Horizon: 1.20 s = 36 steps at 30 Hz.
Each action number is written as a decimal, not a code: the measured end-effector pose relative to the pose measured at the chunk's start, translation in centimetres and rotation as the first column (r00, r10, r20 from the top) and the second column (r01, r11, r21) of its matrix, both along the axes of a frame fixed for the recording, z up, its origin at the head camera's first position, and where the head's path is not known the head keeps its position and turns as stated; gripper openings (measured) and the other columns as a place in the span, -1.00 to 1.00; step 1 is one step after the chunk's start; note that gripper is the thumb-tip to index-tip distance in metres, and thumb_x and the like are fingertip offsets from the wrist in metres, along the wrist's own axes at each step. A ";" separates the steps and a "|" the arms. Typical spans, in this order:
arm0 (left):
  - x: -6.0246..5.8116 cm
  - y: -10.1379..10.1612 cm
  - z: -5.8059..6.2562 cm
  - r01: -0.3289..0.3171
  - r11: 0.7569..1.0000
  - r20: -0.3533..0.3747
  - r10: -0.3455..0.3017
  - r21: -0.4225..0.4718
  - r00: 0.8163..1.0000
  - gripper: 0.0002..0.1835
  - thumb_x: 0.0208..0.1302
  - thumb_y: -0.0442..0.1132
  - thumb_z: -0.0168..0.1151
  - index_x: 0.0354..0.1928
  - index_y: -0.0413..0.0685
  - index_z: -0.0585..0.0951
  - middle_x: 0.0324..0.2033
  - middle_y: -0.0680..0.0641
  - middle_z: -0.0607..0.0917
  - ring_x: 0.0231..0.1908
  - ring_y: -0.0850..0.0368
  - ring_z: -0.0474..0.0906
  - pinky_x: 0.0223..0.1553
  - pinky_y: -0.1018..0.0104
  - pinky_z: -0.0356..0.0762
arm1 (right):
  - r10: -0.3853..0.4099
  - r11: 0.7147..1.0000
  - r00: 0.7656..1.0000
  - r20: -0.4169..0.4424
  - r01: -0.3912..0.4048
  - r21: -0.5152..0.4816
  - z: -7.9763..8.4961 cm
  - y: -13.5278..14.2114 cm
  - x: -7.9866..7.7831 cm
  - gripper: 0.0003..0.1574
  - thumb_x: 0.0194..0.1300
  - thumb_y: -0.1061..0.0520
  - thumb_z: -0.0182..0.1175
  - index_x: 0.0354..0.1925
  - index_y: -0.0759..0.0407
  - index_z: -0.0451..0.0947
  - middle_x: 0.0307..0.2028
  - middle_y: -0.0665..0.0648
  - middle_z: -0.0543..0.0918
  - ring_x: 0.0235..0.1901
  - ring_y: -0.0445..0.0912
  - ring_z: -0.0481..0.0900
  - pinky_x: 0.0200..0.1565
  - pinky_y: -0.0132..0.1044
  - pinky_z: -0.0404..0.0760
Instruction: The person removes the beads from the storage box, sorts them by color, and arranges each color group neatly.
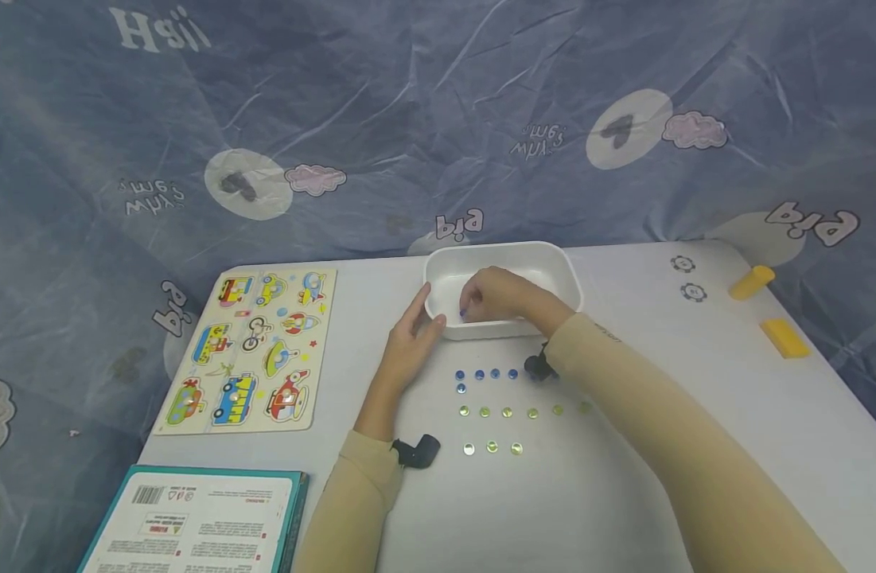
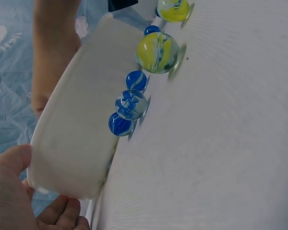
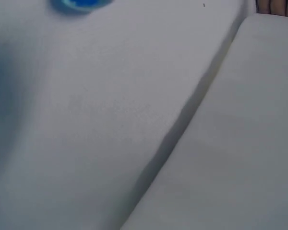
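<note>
A white plastic tray (image 1: pixel 505 328) stands at the back middle of the table. My left hand (image 1: pixel 406 346) holds its left end; in the left wrist view the thumb lies at the rim and the other fingers curl below. Inside the tray my right hand (image 1: pixel 496 294) pinches a small blue marble (image 1: pixel 463 313) with its fingertips. In front of the tray lie a row of blue marbles (image 1: pixel 495 373) with one more blue marble (image 1: pixel 461 388) below it, then two rows of yellow-green marbles (image 1: pixel 507 412). The right wrist view shows only the tray's side and a cut-off blue marble (image 3: pixel 84 4).
On the left lie a vehicle picture puzzle board (image 1: pixel 247 350) and a teal-edged box (image 1: pixel 201 517). A yellow cylinder (image 1: pixel 753 282) and a yellow block (image 1: pixel 784 338) stand near the right edge. A blue printed cloth (image 1: pixel 380 119) hangs behind the table.
</note>
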<state>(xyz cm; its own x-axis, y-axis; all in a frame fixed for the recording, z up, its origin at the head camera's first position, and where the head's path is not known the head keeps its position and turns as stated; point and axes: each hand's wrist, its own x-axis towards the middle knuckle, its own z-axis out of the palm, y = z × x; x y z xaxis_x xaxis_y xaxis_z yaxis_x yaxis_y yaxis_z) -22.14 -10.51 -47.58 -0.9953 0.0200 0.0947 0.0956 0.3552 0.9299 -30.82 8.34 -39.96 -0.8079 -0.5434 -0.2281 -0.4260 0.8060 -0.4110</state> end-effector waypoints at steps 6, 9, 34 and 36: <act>-0.1 0.1 -0.1 -0.004 1.000 0.011 0.004 -0.003 1.000 -0.35 0.27 0.25 0.04 0.35 0.73 0.05 0.40 0.31 0.19 0.42 0.15 0.14 0.40 0.06 0.18 | 0.038 0.999 0.985 -0.170 -0.042 -0.019 1.2 0.4 0.8 -0.86 0.12 -0.04 0.34 -0.28 -0.14 0.68 -0.50 -0.02 0.55 -0.45 -0.12 0.42 -0.32 -0.30 0.46; -0.1 0.0 -0.1 -0.008 1.000 0.011 0.008 -0.007 1.000 -0.36 0.27 0.26 0.04 0.35 0.74 0.05 0.40 0.31 0.19 0.42 0.16 0.14 0.40 0.06 0.18 | 0.056 0.997 0.970 -0.236 -0.069 -0.045 2.0 0.7 1.6 -0.84 0.14 -0.09 0.33 -0.28 -0.14 0.68 -0.59 -0.03 0.49 -0.53 -0.15 0.36 -0.40 -0.32 0.41; 0.1 0.3 0.0 -0.014 0.999 -0.019 0.014 -0.032 1.000 -0.35 0.29 0.23 0.05 0.36 0.74 0.03 0.37 0.45 0.12 0.42 0.25 0.11 0.42 0.15 0.15 | 0.077 0.988 0.960 -0.268 -0.110 -0.109 1.9 3.6 12.9 -0.84 0.14 -0.10 0.33 -0.26 -0.20 0.69 -0.74 -0.20 0.33 -0.70 -0.32 0.22 -0.61 -0.47 0.31; 0.2 0.2 -0.1 -0.011 1.000 -0.021 0.011 -0.024 1.000 -0.35 0.30 0.20 0.06 0.36 0.73 0.03 0.37 0.44 0.13 0.42 0.24 0.11 0.42 0.13 0.14 | 0.098 0.987 0.961 -0.260 -0.127 -0.097 1.2 3.5 13.2 -0.85 0.15 -0.09 0.31 -0.27 -0.17 0.71 -0.65 -0.25 0.48 -0.64 -0.35 0.33 -0.54 -0.47 0.41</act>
<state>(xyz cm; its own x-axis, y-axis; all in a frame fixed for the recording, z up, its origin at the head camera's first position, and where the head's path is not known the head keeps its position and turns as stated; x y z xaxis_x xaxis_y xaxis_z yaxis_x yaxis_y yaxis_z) -21.98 -10.29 -47.63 -0.9933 0.0117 0.1151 0.1109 0.3790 0.9187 -17.59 11.80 -38.72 -0.7633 -0.6445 0.0436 -0.6134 0.7019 -0.3621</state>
